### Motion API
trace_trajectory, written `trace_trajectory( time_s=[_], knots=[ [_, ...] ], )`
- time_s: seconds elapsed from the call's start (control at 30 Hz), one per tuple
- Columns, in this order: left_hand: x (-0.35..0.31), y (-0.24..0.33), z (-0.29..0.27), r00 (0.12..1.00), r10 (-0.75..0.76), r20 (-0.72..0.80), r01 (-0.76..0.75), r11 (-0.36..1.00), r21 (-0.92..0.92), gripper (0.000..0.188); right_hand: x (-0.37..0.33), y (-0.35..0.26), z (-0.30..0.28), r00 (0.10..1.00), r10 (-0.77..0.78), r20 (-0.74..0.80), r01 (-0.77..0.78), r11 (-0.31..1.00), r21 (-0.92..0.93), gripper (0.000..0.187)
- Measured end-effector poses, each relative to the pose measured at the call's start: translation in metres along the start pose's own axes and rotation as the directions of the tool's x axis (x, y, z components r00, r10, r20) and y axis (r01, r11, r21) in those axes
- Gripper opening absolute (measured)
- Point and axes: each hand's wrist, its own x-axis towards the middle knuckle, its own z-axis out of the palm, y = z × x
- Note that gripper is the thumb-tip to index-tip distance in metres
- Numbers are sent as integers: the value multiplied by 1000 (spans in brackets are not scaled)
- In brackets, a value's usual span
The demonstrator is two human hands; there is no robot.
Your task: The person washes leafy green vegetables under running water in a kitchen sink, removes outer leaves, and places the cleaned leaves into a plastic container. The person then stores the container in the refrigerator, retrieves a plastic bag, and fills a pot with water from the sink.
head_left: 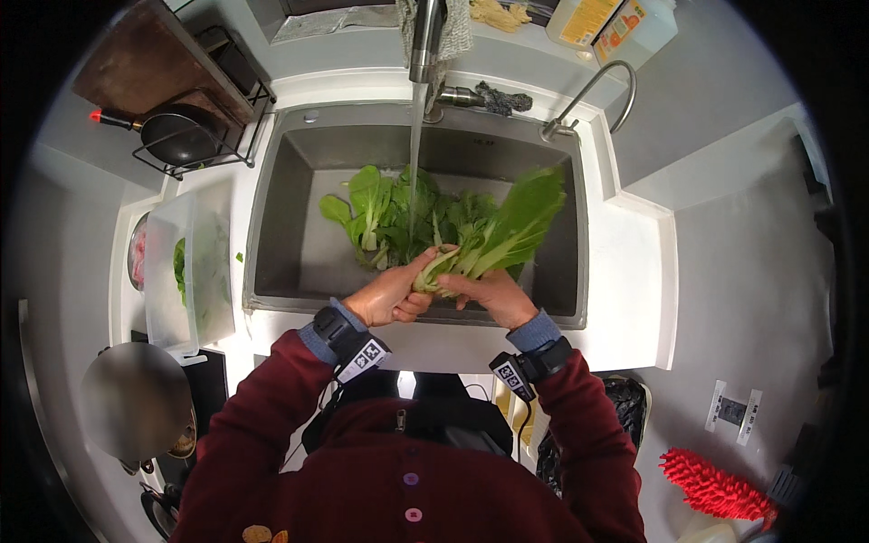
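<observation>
Over the front part of a grey sink (312, 181), both my hands grip one head of leafy greens (511, 226), its pale stalks toward me and its broad leaves pointing up and right. Around the stalk base, the fingers of my left hand (389, 294) are closed. My right hand (493, 294) pinches the stalks just beside it, thumb on top. More leafy greens (369, 204) lie in the sink behind my hands. A stream of water runs from the tap (425, 54) onto them, a little left of the held head.
Left of the sink stands a clear plastic bin (172, 271) with some greens inside. Behind it, a rack holds a black pan (181, 134) and a brown board (145, 68). A thin curved faucet (593, 100) rises at the sink's back right corner. Jugs (634, 32) stand beyond.
</observation>
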Motion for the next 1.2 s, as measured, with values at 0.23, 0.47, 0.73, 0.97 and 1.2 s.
trace_trajectory(
  time_s=[0.23,0.47,0.73,0.97,1.2],
  knots=[
    [2,1,6,983,-32,-183,44,997,65,52,7,8,27,978,-27,-205,-35,955,-295,43],
    [13,-19,18,824,313,-472,-290,949,123,58,16,17,39,830,-412,-376,177,834,-523,33],
    [27,-32,7,498,691,-524,-422,721,550,55,23,8,46,895,-92,-436,138,988,75,20],
    [29,-23,10,383,836,-394,-557,549,623,51,31,4,29,918,300,-260,-70,767,638,17],
    [7,1,-14,633,537,-558,-744,621,-247,43,26,-22,-10,954,133,-268,120,650,750,19]
  ],
)
